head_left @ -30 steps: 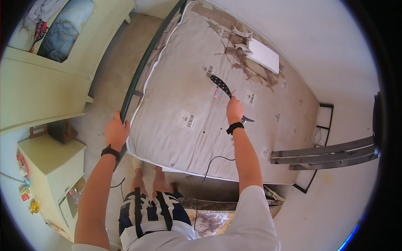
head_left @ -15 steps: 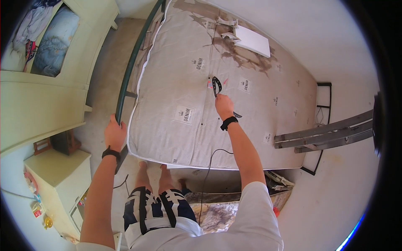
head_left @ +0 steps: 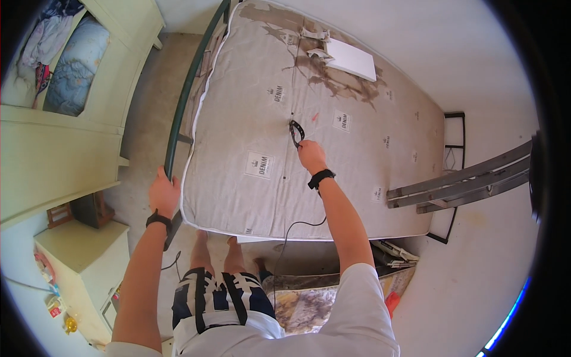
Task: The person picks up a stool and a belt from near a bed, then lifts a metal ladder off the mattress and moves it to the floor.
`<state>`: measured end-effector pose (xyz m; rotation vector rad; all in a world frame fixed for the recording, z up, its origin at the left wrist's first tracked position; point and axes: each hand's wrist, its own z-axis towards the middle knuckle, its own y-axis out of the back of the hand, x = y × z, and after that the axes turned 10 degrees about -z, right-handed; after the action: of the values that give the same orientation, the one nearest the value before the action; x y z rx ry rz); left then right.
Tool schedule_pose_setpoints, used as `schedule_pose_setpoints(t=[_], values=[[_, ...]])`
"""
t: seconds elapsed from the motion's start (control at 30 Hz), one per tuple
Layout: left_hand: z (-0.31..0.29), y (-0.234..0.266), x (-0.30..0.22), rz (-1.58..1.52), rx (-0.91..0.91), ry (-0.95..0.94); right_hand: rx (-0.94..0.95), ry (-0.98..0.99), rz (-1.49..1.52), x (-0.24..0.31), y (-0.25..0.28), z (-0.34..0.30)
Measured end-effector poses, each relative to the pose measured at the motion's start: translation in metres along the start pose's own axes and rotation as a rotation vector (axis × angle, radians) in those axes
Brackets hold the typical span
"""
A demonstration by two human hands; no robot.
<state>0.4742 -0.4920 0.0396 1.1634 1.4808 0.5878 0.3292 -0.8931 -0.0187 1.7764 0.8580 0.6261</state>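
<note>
My left hand [head_left: 165, 191] is closed round the dark green metal rail [head_left: 176, 128] along the left side of the bed. Over the middle of the mattress [head_left: 232, 131], my right hand [head_left: 312, 156] grips a black strap [head_left: 297, 132] with small pale dots or holes, bent into a loop that sticks out past the fingers. The mattress is pale, with printed labels and a large brown stain at its far end. A small reddish mark [head_left: 315, 116] shows just beyond the loop. Both wrists wear black bands, and a thin black cable [head_left: 297, 222] hangs from near my right wrist.
A white rectangular box or panel [head_left: 351, 59] lies on the stained part beside crumpled white pieces. Grey ladder-like rails [head_left: 458, 184] jut in from the right. On the left stand a pale cabinet [head_left: 59, 143] with bedding inside and a low cupboard [head_left: 71, 247].
My right hand has drawn the strap slightly left and nearer to me. The strap's tail by the wrist no longer shows. My left hand keeps its hold on the rail.
</note>
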Motion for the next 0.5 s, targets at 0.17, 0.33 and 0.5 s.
schedule_pose_setpoints(t=[0.17, 0.33, 0.5], values=[[0.000, -0.003, 0.005, -0.006, 0.009, -0.007, 0.083, 0.086, -0.007, -0.011, -0.011, -0.053], [0.000, 0.003, -0.001, -0.007, 0.068, 0.012, 0.245, 0.073, 0.049, -0.014, -0.036, -0.152], [0.001, -0.001, -0.003, -0.068, 0.055, -0.002, 0.301, -0.066, 0.013, -0.012, -0.075, -0.290]])
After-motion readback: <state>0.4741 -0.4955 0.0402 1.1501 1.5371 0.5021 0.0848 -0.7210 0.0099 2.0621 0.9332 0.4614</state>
